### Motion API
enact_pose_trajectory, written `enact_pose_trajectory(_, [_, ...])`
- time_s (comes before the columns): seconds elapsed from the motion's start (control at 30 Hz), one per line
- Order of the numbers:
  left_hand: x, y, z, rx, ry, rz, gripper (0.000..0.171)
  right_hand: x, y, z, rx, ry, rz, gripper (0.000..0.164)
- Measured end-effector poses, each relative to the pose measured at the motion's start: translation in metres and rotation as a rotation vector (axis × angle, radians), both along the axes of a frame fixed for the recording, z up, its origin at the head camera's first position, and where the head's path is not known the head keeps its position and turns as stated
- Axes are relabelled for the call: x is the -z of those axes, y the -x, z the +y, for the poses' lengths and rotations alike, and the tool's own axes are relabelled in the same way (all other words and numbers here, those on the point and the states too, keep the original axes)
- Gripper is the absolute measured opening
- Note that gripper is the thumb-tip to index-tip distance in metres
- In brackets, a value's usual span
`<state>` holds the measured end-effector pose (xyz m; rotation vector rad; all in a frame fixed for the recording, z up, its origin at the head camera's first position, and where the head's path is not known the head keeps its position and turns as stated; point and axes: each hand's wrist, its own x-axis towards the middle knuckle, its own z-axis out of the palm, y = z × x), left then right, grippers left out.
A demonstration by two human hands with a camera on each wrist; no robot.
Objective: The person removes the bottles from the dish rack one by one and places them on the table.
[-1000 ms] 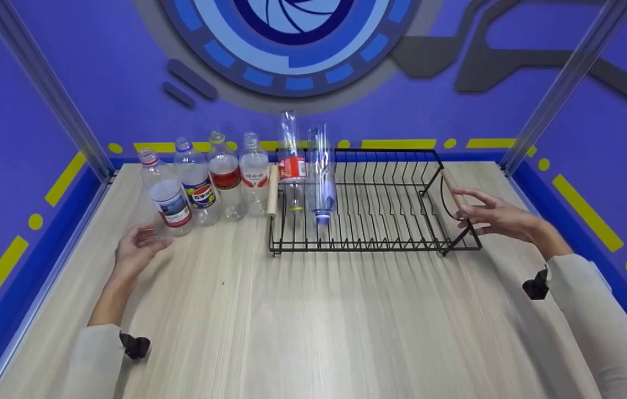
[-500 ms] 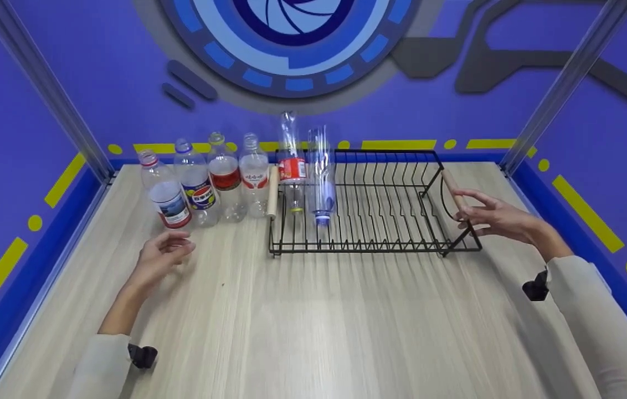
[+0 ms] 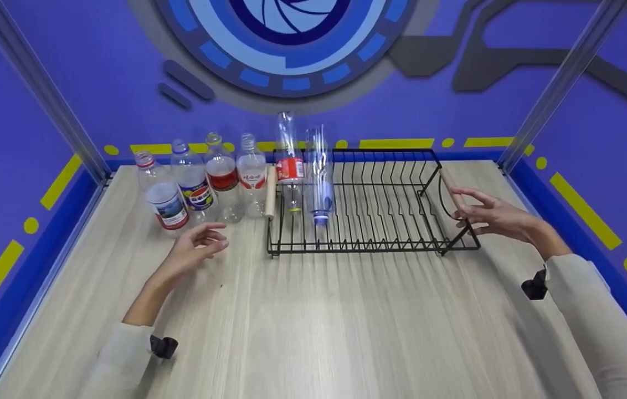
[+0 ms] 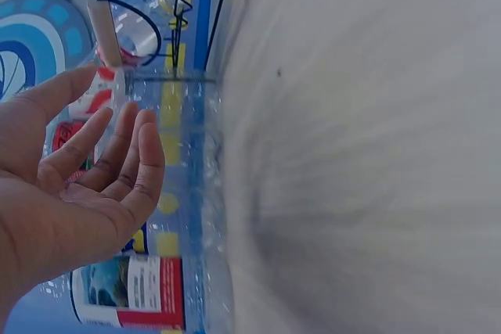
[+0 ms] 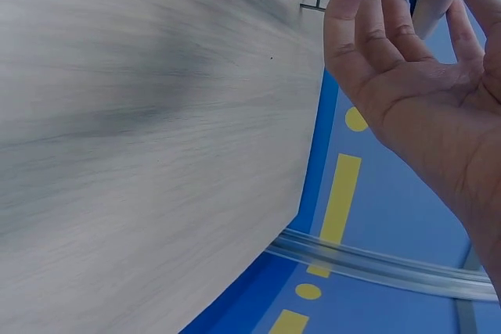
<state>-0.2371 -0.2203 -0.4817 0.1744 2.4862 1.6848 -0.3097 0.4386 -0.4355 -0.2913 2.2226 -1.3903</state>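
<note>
Far left on the worktop (image 3: 302,327) is a see-thru bottle (image 3: 166,205) w/ a red neck ring and a picture label that is red at the bottom. Next is a 2nd bottle (image 3: 197,191), w/ a blue neck ring and a dark blue label w/ yellow bits. The left hand (image 3: 189,250) is in front of it — fingers a bit bent, loose, nothing in them. Can't tell if a fingertip touches that bottle. Then comes a 3rd bottle (image 3: 224,180) w/ a red label & a 4th bottle (image 3: 252,177) w/ a white & red one. All 4 stand up straight.

Just right of them sits the black wire rack (image 3: 380,251), w/ a left wood handle (image 3: 271,193). In its left part 2 bottles lean back, necks low at the front: a red-label bottle (image 3: 290,168), then a clear bottle (image 3: 320,177) w/ blue at its neck. Far right is the right wood handle (image 3: 451,185) — the right hand (image 3: 491,216) has it btwn thumb & fingers.
</note>
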Motion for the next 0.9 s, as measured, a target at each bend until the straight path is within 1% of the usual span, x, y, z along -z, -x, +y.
enact_pose_trajectory(0.07, [-0.001, 0.003, 0.006, 0.026, -0.009, 0.016, 0.053, 0.0, 0.0, 0.0, -0.002, 0.003, 0.003, 0.059])
enact_pose_trajectory(0.23, [-0.005, 0.009, 0.022, 0.068, -0.01, 0.05, 0.053, 0.001, 0.0, 0.0, -0.001, 0.011, -0.004, 0.059])
enact_pose_trajectory(0.4, [-0.012, 0.015, 0.04, 0.106, -0.021, 0.069, 0.052, 0.004, -0.002, 0.001, 0.008, 0.022, -0.006, 0.06])
enact_pose_trajectory(0.47, [-0.014, 0.018, 0.047, 0.127, -0.039, 0.079, 0.053, 0.005, -0.003, 0.003, 0.01, 0.025, -0.008, 0.06])
enact_pose_trajectory(0.57, [-0.014, 0.023, 0.057, 0.151, -0.054, 0.083, 0.055, 0.007, -0.004, 0.004, 0.01, 0.03, -0.013, 0.06])
enact_pose_trajectory(0.7, [-0.014, 0.031, 0.065, 0.167, -0.061, 0.071, 0.059, 0.007, -0.003, 0.004, 0.007, 0.035, -0.015, 0.059])
enact_pose_trajectory(0.9, [-0.013, 0.037, 0.073, 0.167, -0.082, 0.058, 0.062, 0.004, -0.001, 0.003, -0.007, 0.033, -0.01, 0.059])
